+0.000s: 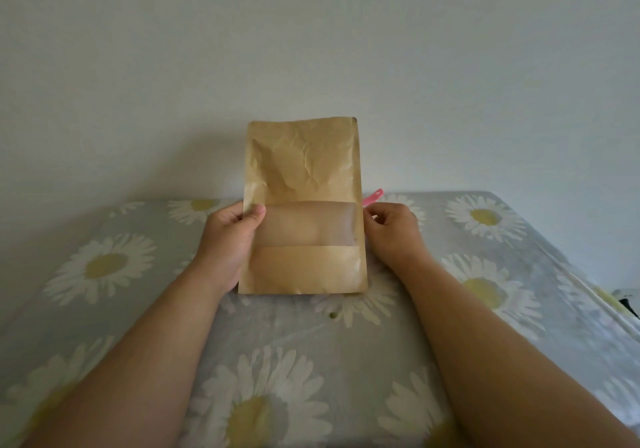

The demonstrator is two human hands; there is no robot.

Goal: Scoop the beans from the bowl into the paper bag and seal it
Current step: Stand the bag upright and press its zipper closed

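Observation:
A brown kraft paper bag (303, 170) with a frosted window across its lower half stands upright in the middle of the table. My left hand (228, 239) grips its left edge, thumb on the front at the window's corner. My right hand (391, 229) sits at the bag's right edge with its fingers curled; its hold on the bag is hard to tell. A pink handle (373, 196), perhaps the scoop, pokes out behind the bag's right side. The bowl and beans are hidden behind the bag or out of view. A single small greenish bean (333, 315) lies on the cloth.
The table carries a grey cloth with large white daisies (104, 264). A plain pale wall rises right behind it. The table's right edge (588, 274) slopes away, with a dark object (628, 303) beyond it.

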